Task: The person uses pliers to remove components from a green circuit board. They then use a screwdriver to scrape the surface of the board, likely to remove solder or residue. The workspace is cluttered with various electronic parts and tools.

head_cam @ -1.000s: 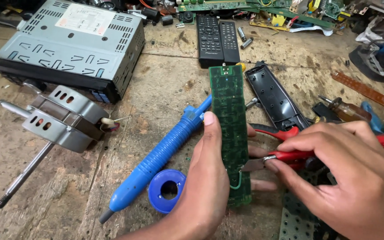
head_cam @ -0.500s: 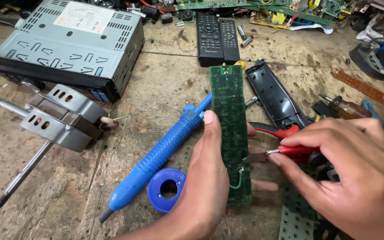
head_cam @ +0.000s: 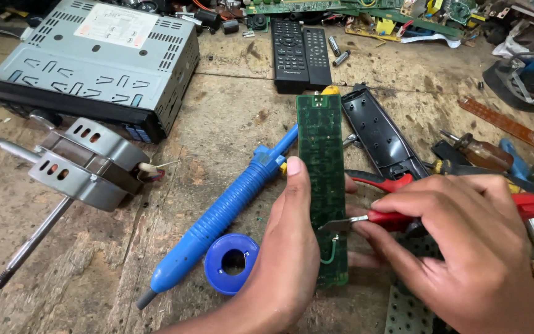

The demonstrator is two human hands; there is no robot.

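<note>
The circuit board [head_cam: 321,179] — long, narrow and green — lies lengthwise on the worn wooden bench [head_cam: 230,117], its lower part pinned by the left hand [head_cam: 292,247], whose thumb runs along the left edge and whose fingers curl underneath. It looks light, thin and stiff, likely brittle if flexed, so the bare edges are the safest grip. The right hand [head_cam: 465,247] has its fingers closed around a red-handled tool [head_cam: 390,218], the metal tip touching the board near a green wire loop [head_cam: 330,252].

The bench is crowded — a blue desoldering pump [head_cam: 224,213] and blue solder spool [head_cam: 231,263] just left, an open black remote shell [head_cam: 381,133] just right, a grey car stereo [head_cam: 94,62] and a small motor [head_cam: 84,162] farther left.
</note>
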